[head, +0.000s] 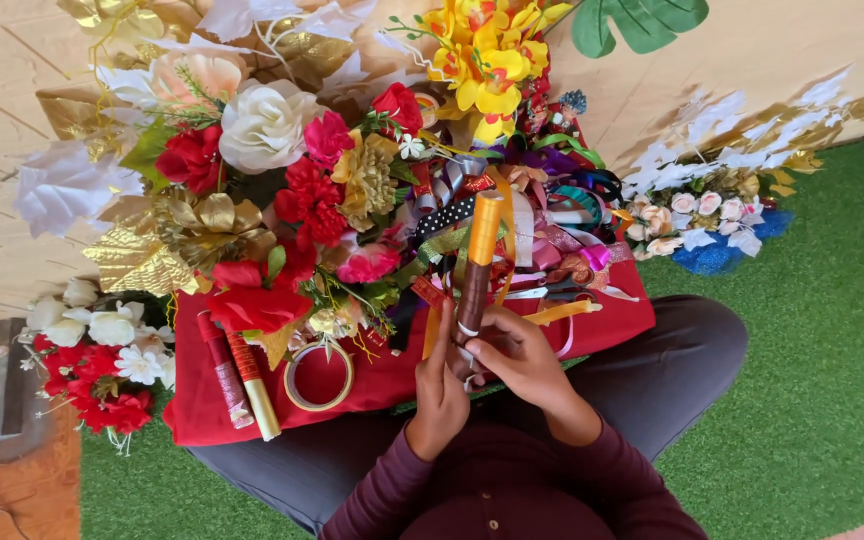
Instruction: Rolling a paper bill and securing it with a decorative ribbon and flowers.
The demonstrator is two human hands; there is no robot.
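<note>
I hold a long stick [478, 262] upright in front of me; its lower part is wrapped in brown ribbon and its top in orange. My left hand [439, 388] grips the bottom of the stick from the left. My right hand [519, 355] closes on the same stick from the right, fingers curled around the brown wrap. An orange ribbon strip [563, 312] trails to the right of my hands over a red cloth [392, 378] on my lap. A heap of coloured ribbons [542, 230] lies just behind the stick.
Artificial flowers in red, white and gold [252, 170] fill the cloth's left. Yellow blooms [487, 55] stand at the top. Two wrapped rolls [240, 375] and a tape ring [319, 376] lie on the cloth. White flowers [712, 215] rest on green turf [822, 400] at right.
</note>
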